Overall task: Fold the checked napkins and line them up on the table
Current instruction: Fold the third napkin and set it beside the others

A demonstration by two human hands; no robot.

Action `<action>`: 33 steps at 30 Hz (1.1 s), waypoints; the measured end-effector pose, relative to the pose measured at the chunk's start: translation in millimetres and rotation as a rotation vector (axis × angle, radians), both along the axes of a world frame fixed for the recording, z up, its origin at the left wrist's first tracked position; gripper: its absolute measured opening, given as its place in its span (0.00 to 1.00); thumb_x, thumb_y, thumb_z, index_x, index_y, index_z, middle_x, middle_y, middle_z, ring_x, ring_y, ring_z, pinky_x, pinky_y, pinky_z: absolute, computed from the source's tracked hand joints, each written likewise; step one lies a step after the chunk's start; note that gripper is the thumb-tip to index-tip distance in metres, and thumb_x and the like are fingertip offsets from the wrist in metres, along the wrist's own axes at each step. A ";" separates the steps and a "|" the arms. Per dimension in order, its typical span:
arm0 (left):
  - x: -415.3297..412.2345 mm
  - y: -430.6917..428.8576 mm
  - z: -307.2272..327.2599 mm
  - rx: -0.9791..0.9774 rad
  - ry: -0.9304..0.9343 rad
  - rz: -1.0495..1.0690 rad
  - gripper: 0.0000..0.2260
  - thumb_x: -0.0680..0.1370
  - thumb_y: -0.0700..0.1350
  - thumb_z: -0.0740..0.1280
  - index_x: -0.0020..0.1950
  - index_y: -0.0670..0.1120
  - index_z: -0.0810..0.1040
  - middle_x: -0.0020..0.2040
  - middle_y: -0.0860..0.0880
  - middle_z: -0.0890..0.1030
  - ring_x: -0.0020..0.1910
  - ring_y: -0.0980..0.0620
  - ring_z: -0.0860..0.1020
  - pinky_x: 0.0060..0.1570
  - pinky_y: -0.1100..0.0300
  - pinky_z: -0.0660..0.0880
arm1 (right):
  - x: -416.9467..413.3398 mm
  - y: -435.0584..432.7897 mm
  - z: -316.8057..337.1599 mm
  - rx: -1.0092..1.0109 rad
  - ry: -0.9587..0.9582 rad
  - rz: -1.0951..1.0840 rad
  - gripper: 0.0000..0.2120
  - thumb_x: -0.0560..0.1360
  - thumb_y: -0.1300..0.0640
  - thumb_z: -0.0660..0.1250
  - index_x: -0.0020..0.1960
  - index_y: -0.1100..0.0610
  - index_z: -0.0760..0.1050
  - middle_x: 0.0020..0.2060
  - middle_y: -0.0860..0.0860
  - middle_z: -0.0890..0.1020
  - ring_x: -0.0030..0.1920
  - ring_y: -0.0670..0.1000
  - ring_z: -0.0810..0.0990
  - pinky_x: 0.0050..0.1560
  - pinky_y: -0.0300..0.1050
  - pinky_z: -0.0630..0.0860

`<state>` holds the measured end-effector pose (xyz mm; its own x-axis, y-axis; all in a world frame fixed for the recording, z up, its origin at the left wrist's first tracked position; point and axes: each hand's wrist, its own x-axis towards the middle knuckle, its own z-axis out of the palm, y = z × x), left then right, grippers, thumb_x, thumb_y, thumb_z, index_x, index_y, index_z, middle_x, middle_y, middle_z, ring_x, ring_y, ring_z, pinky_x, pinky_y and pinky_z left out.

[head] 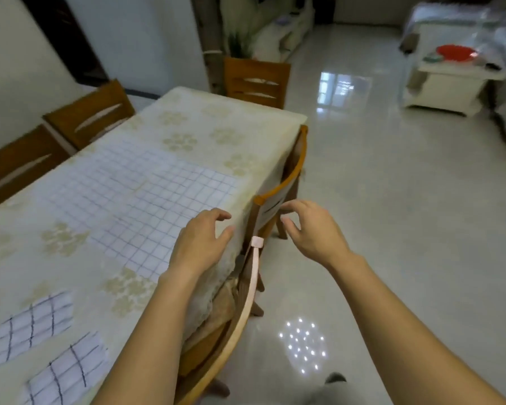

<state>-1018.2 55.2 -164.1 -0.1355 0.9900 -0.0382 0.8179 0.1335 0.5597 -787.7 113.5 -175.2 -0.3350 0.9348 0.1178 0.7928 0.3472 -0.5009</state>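
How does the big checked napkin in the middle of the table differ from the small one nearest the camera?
The big checked napkin lies spread open; the small napkin is folded compact. The big one's grid looks fine and pale; the small one's lines look darker and wider apart. Both are white with checks and rest on the tablecloth.

Whole view motion-blurred, unfolded checked napkin [135, 200] near-right edge hidden behind left hand [200, 241], nearest folded napkin [67, 372] cut off by bottom edge, wooden chair [18, 168] cropped at frame edge, red item [456, 52] on far cabinet [447, 89] too blurred to identify, dark shape [335, 378] at bottom edge unclear
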 end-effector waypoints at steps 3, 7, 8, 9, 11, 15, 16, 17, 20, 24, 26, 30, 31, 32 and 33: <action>30.4 14.8 16.8 -0.043 0.030 0.087 0.14 0.83 0.56 0.65 0.68 0.54 0.77 0.68 0.54 0.77 0.65 0.52 0.76 0.60 0.54 0.72 | 31.1 46.3 17.4 0.016 0.060 0.103 0.14 0.81 0.50 0.63 0.63 0.53 0.78 0.55 0.50 0.81 0.53 0.51 0.81 0.57 0.52 0.78; 69.7 50.9 42.3 0.012 0.065 0.213 0.15 0.83 0.56 0.64 0.68 0.54 0.77 0.67 0.54 0.78 0.65 0.52 0.76 0.59 0.56 0.72 | 62.1 108.0 38.1 0.045 0.100 0.200 0.15 0.82 0.49 0.62 0.65 0.53 0.77 0.59 0.50 0.81 0.59 0.51 0.79 0.61 0.51 0.76; 78.3 60.5 44.6 0.019 0.078 0.234 0.15 0.84 0.56 0.64 0.68 0.54 0.77 0.67 0.54 0.78 0.65 0.52 0.76 0.59 0.55 0.72 | 67.8 121.0 38.8 0.041 0.107 0.214 0.15 0.82 0.49 0.61 0.66 0.53 0.76 0.60 0.50 0.80 0.60 0.51 0.78 0.62 0.52 0.75; 86.4 71.0 44.6 0.021 0.088 0.249 0.15 0.84 0.56 0.64 0.68 0.54 0.77 0.67 0.55 0.78 0.65 0.51 0.76 0.60 0.55 0.72 | 73.0 133.3 37.9 0.040 0.114 0.227 0.15 0.82 0.49 0.61 0.66 0.53 0.76 0.60 0.50 0.80 0.60 0.51 0.78 0.62 0.52 0.75; 102.0 95.7 41.6 0.015 0.099 0.267 0.14 0.83 0.56 0.64 0.67 0.54 0.78 0.67 0.54 0.78 0.65 0.51 0.76 0.62 0.52 0.74 | 83.4 157.1 33.4 0.060 0.112 0.257 0.15 0.82 0.49 0.61 0.66 0.53 0.76 0.59 0.50 0.81 0.59 0.52 0.79 0.61 0.54 0.76; 133.3 158.8 28.3 0.003 0.062 0.265 0.13 0.83 0.55 0.65 0.65 0.54 0.79 0.65 0.54 0.79 0.65 0.51 0.76 0.65 0.47 0.74 | 111.9 212.8 23.7 0.067 0.092 0.277 0.15 0.82 0.51 0.62 0.65 0.54 0.77 0.58 0.51 0.81 0.58 0.53 0.79 0.61 0.54 0.75; 141.3 179.9 24.2 0.007 0.057 0.256 0.13 0.83 0.55 0.65 0.65 0.54 0.79 0.65 0.54 0.79 0.65 0.51 0.76 0.65 0.47 0.73 | 121.1 230.8 23.4 0.062 0.081 0.269 0.14 0.82 0.51 0.63 0.65 0.54 0.77 0.57 0.51 0.81 0.57 0.53 0.79 0.61 0.54 0.75; 149.3 202.8 20.8 0.012 0.054 0.246 0.12 0.83 0.54 0.65 0.65 0.54 0.79 0.65 0.54 0.79 0.65 0.50 0.77 0.65 0.47 0.74 | 130.5 250.1 23.7 0.059 0.069 0.255 0.14 0.82 0.51 0.63 0.65 0.54 0.77 0.57 0.51 0.81 0.57 0.53 0.79 0.61 0.53 0.75; 176.2 285.5 12.6 0.025 0.013 0.211 0.12 0.83 0.54 0.65 0.65 0.54 0.79 0.65 0.53 0.79 0.64 0.49 0.77 0.63 0.49 0.75 | 165.8 318.6 26.6 0.061 0.027 0.196 0.14 0.82 0.51 0.63 0.65 0.54 0.77 0.58 0.51 0.82 0.59 0.54 0.80 0.62 0.55 0.75; 219.8 409.0 17.2 0.036 -0.035 0.123 0.11 0.82 0.54 0.65 0.63 0.53 0.81 0.63 0.51 0.81 0.62 0.46 0.78 0.61 0.47 0.76 | 212.9 417.5 44.0 0.055 -0.039 0.098 0.15 0.82 0.51 0.63 0.66 0.54 0.77 0.61 0.51 0.81 0.61 0.54 0.79 0.64 0.54 0.74; 235.6 463.0 25.4 0.053 -0.034 0.079 0.13 0.83 0.54 0.65 0.65 0.53 0.80 0.63 0.51 0.81 0.62 0.46 0.79 0.62 0.47 0.76 | 225.0 462.8 52.8 0.062 -0.046 0.075 0.15 0.82 0.51 0.63 0.66 0.54 0.77 0.62 0.51 0.80 0.62 0.54 0.78 0.64 0.55 0.74; 245.4 541.7 40.0 0.092 -0.008 0.086 0.14 0.83 0.56 0.65 0.66 0.54 0.79 0.64 0.54 0.81 0.61 0.51 0.78 0.61 0.52 0.77 | 230.8 536.4 56.8 0.059 -0.006 0.066 0.15 0.82 0.51 0.63 0.66 0.54 0.76 0.63 0.50 0.80 0.62 0.54 0.79 0.65 0.56 0.73; 245.6 557.7 40.1 0.083 0.004 0.092 0.14 0.83 0.56 0.65 0.66 0.54 0.79 0.64 0.54 0.80 0.61 0.52 0.78 0.62 0.53 0.77 | 231.3 552.9 53.1 0.053 0.000 0.076 0.15 0.82 0.51 0.63 0.66 0.53 0.76 0.63 0.50 0.80 0.62 0.53 0.79 0.65 0.55 0.74; 246.0 573.2 38.9 0.068 0.018 0.100 0.14 0.83 0.56 0.65 0.66 0.55 0.79 0.65 0.54 0.80 0.62 0.52 0.78 0.62 0.53 0.77 | 231.7 570.5 47.7 0.043 0.007 0.088 0.15 0.82 0.51 0.62 0.66 0.53 0.76 0.63 0.50 0.80 0.62 0.53 0.78 0.65 0.55 0.73; 246.8 588.0 37.1 0.055 0.029 0.112 0.14 0.83 0.57 0.65 0.66 0.55 0.79 0.65 0.54 0.80 0.62 0.52 0.78 0.62 0.52 0.77 | 231.7 588.6 42.3 0.029 0.019 0.100 0.15 0.82 0.51 0.62 0.67 0.53 0.76 0.63 0.50 0.80 0.63 0.52 0.78 0.65 0.54 0.73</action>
<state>-771.4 643.2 -127.1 -0.2461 0.9690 0.0214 0.8153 0.1950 0.5452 -555.9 702.1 -132.9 -0.4235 0.8931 0.1513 0.7443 0.4383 -0.5039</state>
